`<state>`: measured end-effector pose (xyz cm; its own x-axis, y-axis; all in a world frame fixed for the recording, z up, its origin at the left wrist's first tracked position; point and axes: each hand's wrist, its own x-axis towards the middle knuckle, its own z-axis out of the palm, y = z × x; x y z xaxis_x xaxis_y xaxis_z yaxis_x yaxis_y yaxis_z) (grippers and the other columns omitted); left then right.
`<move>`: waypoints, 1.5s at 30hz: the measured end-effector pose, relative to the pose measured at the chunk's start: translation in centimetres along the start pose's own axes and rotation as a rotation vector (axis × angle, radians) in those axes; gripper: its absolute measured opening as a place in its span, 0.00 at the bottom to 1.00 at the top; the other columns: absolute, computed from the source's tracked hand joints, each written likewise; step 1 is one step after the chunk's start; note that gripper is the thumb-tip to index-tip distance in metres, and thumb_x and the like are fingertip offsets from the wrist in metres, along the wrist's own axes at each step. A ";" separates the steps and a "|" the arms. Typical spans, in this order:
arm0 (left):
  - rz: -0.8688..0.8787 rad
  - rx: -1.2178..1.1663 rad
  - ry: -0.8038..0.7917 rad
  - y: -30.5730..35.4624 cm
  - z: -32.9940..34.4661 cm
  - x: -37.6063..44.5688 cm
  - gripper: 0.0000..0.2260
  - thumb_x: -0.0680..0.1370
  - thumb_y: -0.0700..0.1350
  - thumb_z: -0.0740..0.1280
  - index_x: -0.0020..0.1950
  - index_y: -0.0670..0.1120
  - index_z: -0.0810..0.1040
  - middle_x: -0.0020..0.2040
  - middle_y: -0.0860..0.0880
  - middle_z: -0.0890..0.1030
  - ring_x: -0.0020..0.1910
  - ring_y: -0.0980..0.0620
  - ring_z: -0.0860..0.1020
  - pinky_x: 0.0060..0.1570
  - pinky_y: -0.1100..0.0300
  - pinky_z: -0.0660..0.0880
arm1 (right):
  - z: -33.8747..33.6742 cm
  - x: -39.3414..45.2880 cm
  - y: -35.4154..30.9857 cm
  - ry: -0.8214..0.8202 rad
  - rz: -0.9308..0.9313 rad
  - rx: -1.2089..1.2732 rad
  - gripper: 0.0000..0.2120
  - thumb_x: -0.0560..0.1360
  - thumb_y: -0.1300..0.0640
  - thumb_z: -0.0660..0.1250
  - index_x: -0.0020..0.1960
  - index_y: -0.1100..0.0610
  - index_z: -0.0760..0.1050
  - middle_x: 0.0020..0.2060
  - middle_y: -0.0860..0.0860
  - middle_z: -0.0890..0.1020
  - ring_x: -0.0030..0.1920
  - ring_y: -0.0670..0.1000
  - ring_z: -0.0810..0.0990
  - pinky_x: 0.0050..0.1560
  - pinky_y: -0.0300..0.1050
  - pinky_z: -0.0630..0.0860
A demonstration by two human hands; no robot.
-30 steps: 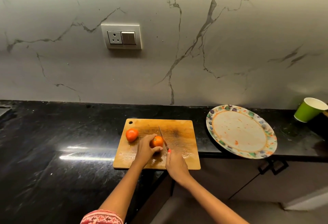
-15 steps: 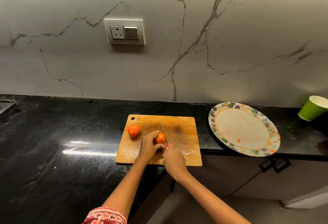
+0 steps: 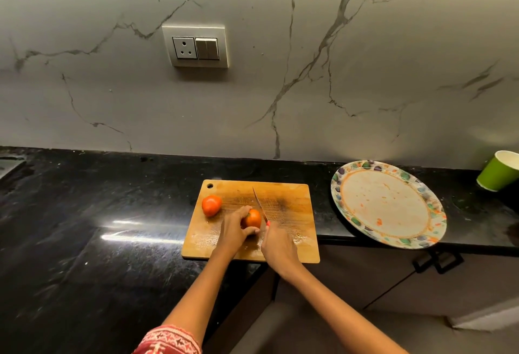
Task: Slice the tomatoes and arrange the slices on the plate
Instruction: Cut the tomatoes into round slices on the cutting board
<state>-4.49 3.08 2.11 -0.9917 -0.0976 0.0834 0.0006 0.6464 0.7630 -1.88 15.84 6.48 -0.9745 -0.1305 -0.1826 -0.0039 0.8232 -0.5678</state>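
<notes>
On the black table (image 3: 84, 241), a wooden cutting board (image 3: 289, 199). At its left end, a whole tomato (image 3: 211, 205), lying free. Near the board's middle, a second tomato (image 3: 252, 219), gripped from the left by the left hand (image 3: 233, 231), fingers curled over it. Just right of that tomato, a knife (image 3: 259, 206), blade touching its side, handle clenched in the right hand (image 3: 278, 245). Farther right, a patterned plate (image 3: 432, 207), bare except for juice smears. At the far right edge, a green cup (image 3: 495, 175).
</notes>
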 end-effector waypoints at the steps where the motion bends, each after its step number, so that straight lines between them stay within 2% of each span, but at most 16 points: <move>1: 0.006 -0.008 0.007 0.1 0.0 0.0 0.25 0.67 0.40 0.76 0.62 0.41 0.75 0.60 0.47 0.77 0.60 0.53 0.73 0.58 0.60 0.70 | 0.0 0.2 -0.1 -0.012 -0.001 0.000 0.13 0.82 0.55 0.51 0.60 0.61 0.68 0.53 0.58 0.79 0.53 0.58 0.78 0.48 0.49 0.72; 3: 0.022 -0.027 0.024 0.5 -0.2 0.0 0.22 0.67 0.39 0.76 0.59 0.41 0.77 0.56 0.49 0.78 0.56 0.57 0.72 0.54 0.63 0.68 | 0.2 0.2 -0.3 -0.033 -0.001 -0.017 0.13 0.82 0.55 0.51 0.61 0.61 0.68 0.54 0.58 0.79 0.55 0.58 0.78 0.48 0.48 0.71; 7: 0.045 -0.002 0.012 0.5 -0.2 0.0 0.20 0.67 0.40 0.75 0.58 0.44 0.77 0.55 0.51 0.78 0.55 0.57 0.72 0.53 0.65 0.67 | 0.3 -0.1 -0.4 -0.031 0.017 -0.056 0.12 0.82 0.57 0.52 0.62 0.60 0.67 0.55 0.57 0.78 0.56 0.58 0.77 0.50 0.48 0.72; 10: 0.055 0.017 -0.004 0.4 0.0 0.0 0.20 0.67 0.40 0.75 0.57 0.46 0.77 0.54 0.52 0.78 0.55 0.55 0.75 0.53 0.64 0.69 | 0.3 0.1 -0.5 -0.047 0.028 -0.031 0.12 0.81 0.58 0.53 0.61 0.60 0.68 0.54 0.57 0.78 0.55 0.58 0.78 0.45 0.47 0.70; 13: 0.059 0.042 0.000 0.6 -0.1 0.1 0.20 0.68 0.39 0.75 0.59 0.44 0.77 0.56 0.51 0.78 0.56 0.57 0.73 0.56 0.65 0.69 | 0.2 1.0 -0.8 -0.049 0.014 -0.009 0.11 0.81 0.57 0.55 0.59 0.60 0.69 0.53 0.57 0.78 0.53 0.57 0.78 0.43 0.45 0.70; 16: 0.035 0.049 -0.017 0.6 -0.2 0.4 0.23 0.68 0.41 0.75 0.62 0.43 0.76 0.59 0.49 0.78 0.58 0.57 0.73 0.58 0.68 0.65 | 0.2 1.0 -0.7 -0.036 -0.023 -0.058 0.11 0.82 0.56 0.54 0.60 0.60 0.69 0.53 0.57 0.79 0.54 0.57 0.78 0.46 0.46 0.71; 21: 0.031 0.036 0.019 1.0 -0.2 0.3 0.22 0.68 0.41 0.75 0.60 0.44 0.76 0.57 0.52 0.78 0.56 0.60 0.71 0.55 0.69 0.64 | 0.7 -0.3 0.1 -0.010 -0.030 -0.131 0.11 0.81 0.60 0.51 0.61 0.58 0.66 0.55 0.55 0.78 0.57 0.55 0.77 0.50 0.46 0.72; 25: 0.051 0.029 0.011 0.8 -0.1 0.1 0.21 0.68 0.39 0.75 0.60 0.44 0.77 0.57 0.50 0.79 0.57 0.57 0.73 0.56 0.66 0.67 | 0.8 0.0 -0.3 -0.004 -0.010 -0.091 0.11 0.82 0.59 0.51 0.61 0.60 0.67 0.54 0.56 0.79 0.56 0.56 0.78 0.49 0.46 0.72; 28: 0.051 0.018 -0.005 0.8 -0.2 0.1 0.23 0.67 0.38 0.75 0.61 0.44 0.76 0.59 0.49 0.78 0.60 0.54 0.74 0.60 0.62 0.69 | 0.9 0.9 -0.6 -0.011 0.006 -0.037 0.12 0.82 0.57 0.50 0.60 0.61 0.68 0.54 0.57 0.79 0.54 0.57 0.79 0.47 0.47 0.72; 32: -0.046 0.000 -0.003 0.6 -0.5 0.3 0.27 0.66 0.40 0.76 0.64 0.42 0.75 0.61 0.48 0.77 0.62 0.54 0.72 0.62 0.64 0.65 | 1.4 0.2 0.1 -0.010 -0.041 -0.089 0.11 0.82 0.58 0.50 0.61 0.59 0.66 0.53 0.56 0.79 0.54 0.56 0.79 0.43 0.43 0.67; 36: -0.066 0.019 -0.011 0.7 -0.5 0.3 0.28 0.65 0.41 0.77 0.64 0.43 0.75 0.62 0.47 0.78 0.63 0.51 0.73 0.64 0.61 0.66 | 1.7 -0.3 0.7 0.008 -0.063 -0.119 0.10 0.82 0.60 0.49 0.61 0.58 0.65 0.53 0.55 0.79 0.54 0.55 0.79 0.42 0.42 0.66; 40: -0.022 0.024 -0.021 0.8 -0.4 0.3 0.26 0.66 0.41 0.77 0.62 0.44 0.76 0.60 0.47 0.79 0.61 0.51 0.75 0.62 0.58 0.70 | 1.3 1.0 -0.2 -0.021 -0.025 -0.103 0.10 0.82 0.60 0.50 0.60 0.60 0.66 0.54 0.56 0.79 0.54 0.57 0.78 0.43 0.44 0.67; 42: -0.029 0.038 -0.030 1.0 -0.5 0.5 0.26 0.66 0.41 0.77 0.63 0.43 0.76 0.60 0.46 0.78 0.61 0.50 0.74 0.63 0.56 0.70 | 1.2 1.2 -0.1 -0.027 -0.025 -0.135 0.10 0.81 0.61 0.50 0.60 0.60 0.66 0.54 0.56 0.79 0.55 0.57 0.78 0.45 0.47 0.70; 45: -0.065 0.052 -0.043 1.2 -0.6 0.8 0.27 0.66 0.41 0.77 0.64 0.42 0.75 0.61 0.45 0.78 0.62 0.49 0.74 0.62 0.58 0.68 | 1.4 0.1 0.8 -0.019 -0.036 -0.184 0.11 0.81 0.62 0.49 0.61 0.59 0.65 0.54 0.56 0.79 0.55 0.56 0.78 0.48 0.46 0.72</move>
<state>-5.22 3.29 3.47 -0.9941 -0.1086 0.0062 -0.0696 0.6782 0.7316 -1.66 15.72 4.85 -0.9685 -0.1710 -0.1811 -0.0815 0.9047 -0.4181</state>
